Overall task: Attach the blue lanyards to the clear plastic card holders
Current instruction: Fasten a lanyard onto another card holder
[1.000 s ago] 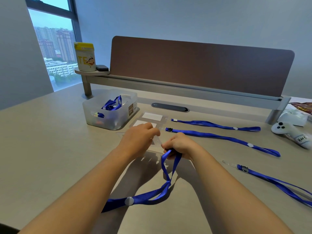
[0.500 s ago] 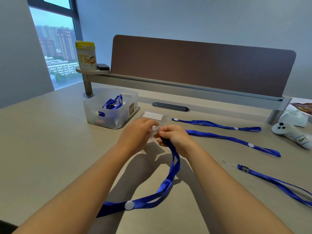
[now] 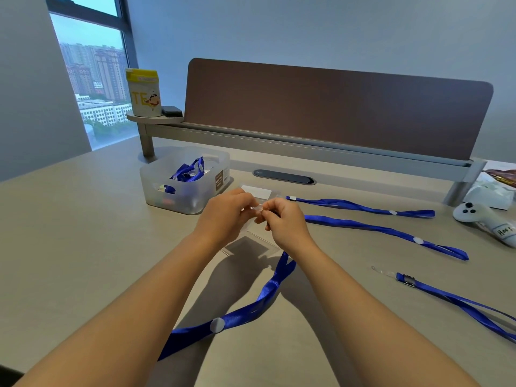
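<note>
Attachment of one lanyard in progress. The left hand (image 3: 223, 216) and right hand (image 3: 284, 222) meet above the desk (image 3: 69, 233), fingers of both curled inward and pinching a small clear part between them: the left appears to grip the top edge of a clear card holder (image 3: 245, 227), while the right pinches the clip end of the held blue lanyard (image 3: 251, 305), whose strap trails from under the right hand toward the viewer and lies on the desk. Whether the clip has passed through the holder's slot cannot be told, since the fingers hide the joint. A shadowed clear sleeve (image 3: 247, 247) lies flat just below the hands, and another holder with a white card (image 3: 258, 191) lies just beyond them. Work remaining, as judged from the layout: three loose lanyards wait unattached to the right, the far lanyard (image 3: 363, 206), the middle lanyard (image 3: 391, 233) and the near lanyard (image 3: 460, 300), the last with its clear loop and metal clip exposed. The translucent plastic bin (image 3: 156, 185), left of the hands, holds a bundle of blue lanyard strap with clear plastic among it, probably finished pieces; its lower contents are too blurred to identify. The task therefore appears roughly midway, with several pairs still to join.
</note>
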A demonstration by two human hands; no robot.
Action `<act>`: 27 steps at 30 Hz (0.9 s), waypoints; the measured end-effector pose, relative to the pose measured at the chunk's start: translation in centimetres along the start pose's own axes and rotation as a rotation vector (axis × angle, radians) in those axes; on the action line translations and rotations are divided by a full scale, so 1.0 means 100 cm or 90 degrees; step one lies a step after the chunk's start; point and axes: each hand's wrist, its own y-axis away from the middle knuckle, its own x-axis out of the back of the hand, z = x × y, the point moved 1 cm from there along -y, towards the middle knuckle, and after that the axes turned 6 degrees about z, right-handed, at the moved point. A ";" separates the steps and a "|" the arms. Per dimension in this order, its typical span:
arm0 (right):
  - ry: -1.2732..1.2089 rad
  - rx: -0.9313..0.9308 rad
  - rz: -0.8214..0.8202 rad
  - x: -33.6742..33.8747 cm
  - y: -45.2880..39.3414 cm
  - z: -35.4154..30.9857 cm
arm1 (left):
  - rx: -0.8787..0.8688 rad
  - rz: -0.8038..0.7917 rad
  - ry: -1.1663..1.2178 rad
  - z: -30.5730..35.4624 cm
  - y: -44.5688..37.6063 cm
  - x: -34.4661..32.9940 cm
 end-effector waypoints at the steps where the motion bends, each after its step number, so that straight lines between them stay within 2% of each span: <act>1: 0.010 0.008 0.002 0.000 0.000 0.000 | -0.005 0.006 0.001 0.000 -0.001 0.000; 11: 0.021 0.005 0.005 0.000 -0.001 0.004 | -0.089 0.065 -0.051 -0.004 0.004 -0.004; 19: -0.004 -0.017 0.006 -0.005 -0.002 0.004 | -0.029 0.108 0.020 -0.008 0.005 -0.016; 27: 0.035 -0.020 -0.004 -0.006 0.000 0.001 | 0.000 0.130 0.057 -0.011 0.007 -0.021</act>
